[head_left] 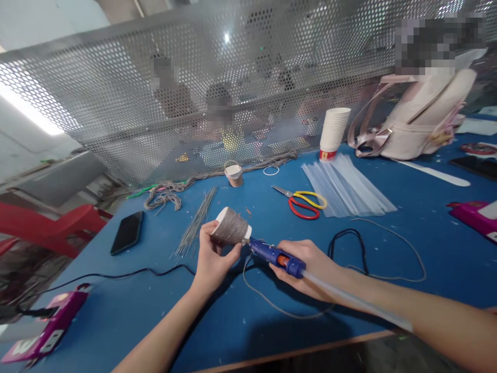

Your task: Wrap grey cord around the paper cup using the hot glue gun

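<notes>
My left hand (215,256) is closed around a paper cup (232,228) wrapped in grey cord, tilted on its side above the table. In my right hand (306,264) is a blue hot glue gun (269,252), with a long clear glue stick (357,300) jutting from its rear. The nozzle meets the cup near its white end; whether glue is coming out is too small to tell. A loose grey cord (279,309) trails below the gun and curves off to the right. Red-and-yellow scissors (305,203) lie beyond my right hand.
Glue sticks (349,186), stacked paper cups (335,132) and a small wrapped cup (234,175) stand or lie farther back. Thin grey wires (198,220) and a phone (127,233) are leftward. A purple power strip (50,326) lies front left. A perforated metal screen (186,93) borders the back.
</notes>
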`<state>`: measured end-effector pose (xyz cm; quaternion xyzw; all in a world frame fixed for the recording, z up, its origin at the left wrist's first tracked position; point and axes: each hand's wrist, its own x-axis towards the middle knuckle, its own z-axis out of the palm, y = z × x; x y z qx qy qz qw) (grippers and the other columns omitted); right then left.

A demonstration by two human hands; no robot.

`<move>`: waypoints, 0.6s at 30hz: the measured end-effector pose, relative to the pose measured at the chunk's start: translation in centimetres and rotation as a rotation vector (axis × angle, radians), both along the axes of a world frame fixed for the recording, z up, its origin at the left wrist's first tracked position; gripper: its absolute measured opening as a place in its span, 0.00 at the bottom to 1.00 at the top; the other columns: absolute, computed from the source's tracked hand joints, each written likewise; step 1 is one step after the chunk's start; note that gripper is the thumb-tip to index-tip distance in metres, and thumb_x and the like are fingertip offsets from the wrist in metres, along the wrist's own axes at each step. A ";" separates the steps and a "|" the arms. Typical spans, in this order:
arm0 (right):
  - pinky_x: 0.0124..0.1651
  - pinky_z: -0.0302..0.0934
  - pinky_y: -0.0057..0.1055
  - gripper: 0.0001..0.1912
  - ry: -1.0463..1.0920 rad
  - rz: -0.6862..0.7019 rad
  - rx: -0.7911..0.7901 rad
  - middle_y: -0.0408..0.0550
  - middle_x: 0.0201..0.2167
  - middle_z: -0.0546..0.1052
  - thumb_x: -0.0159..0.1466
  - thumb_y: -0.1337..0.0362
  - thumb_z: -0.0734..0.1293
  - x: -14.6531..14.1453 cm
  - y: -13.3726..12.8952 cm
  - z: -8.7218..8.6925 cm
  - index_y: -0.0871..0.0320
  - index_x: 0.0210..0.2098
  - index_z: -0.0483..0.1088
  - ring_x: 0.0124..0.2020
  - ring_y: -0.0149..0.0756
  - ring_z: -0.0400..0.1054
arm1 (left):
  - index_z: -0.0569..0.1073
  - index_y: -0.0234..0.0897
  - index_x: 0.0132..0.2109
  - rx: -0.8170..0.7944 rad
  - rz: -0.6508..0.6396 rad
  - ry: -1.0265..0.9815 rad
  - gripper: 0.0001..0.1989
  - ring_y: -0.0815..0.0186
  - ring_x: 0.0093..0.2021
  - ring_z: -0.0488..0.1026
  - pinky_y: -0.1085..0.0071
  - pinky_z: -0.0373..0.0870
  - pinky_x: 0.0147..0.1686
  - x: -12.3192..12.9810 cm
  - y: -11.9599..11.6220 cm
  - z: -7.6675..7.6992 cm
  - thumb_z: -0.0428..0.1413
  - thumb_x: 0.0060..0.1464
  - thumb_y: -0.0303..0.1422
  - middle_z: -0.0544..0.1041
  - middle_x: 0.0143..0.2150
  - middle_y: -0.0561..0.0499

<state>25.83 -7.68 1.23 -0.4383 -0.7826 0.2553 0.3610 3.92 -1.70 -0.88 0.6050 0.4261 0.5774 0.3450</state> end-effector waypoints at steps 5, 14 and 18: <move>0.28 0.51 0.26 0.10 -0.019 0.017 0.007 0.41 0.22 0.66 0.58 0.65 0.64 0.1 -0.1 -0.2 0.55 0.26 0.56 0.22 0.29 0.57 | 0.64 0.41 0.41 0.002 0.001 -0.007 0.25 0.69 0.40 0.69 0.68 0.72 0.42 0.1 -0.1 0.1 0.67 0.37 0.32 0.65 0.44 0.51; 0.27 0.49 0.27 0.10 -0.102 0.003 0.075 0.43 0.22 0.69 0.57 0.67 0.65 0.3 0.0 -0.5 0.55 0.26 0.57 0.21 0.30 0.60 | 0.63 0.41 0.41 0.011 0.025 0.025 0.25 0.67 0.40 0.70 0.67 0.73 0.42 0.2 -0.1 0.3 0.67 0.36 0.32 0.65 0.44 0.51; 0.27 0.47 0.28 0.09 -0.172 0.011 0.108 0.44 0.23 0.72 0.53 0.69 0.66 0.1 0.0 -0.9 0.56 0.27 0.59 0.21 0.31 0.62 | 0.63 0.41 0.42 0.018 0.023 0.055 0.25 0.68 0.38 0.70 0.68 0.73 0.41 0.2 -0.2 0.3 0.66 0.37 0.31 0.66 0.42 0.51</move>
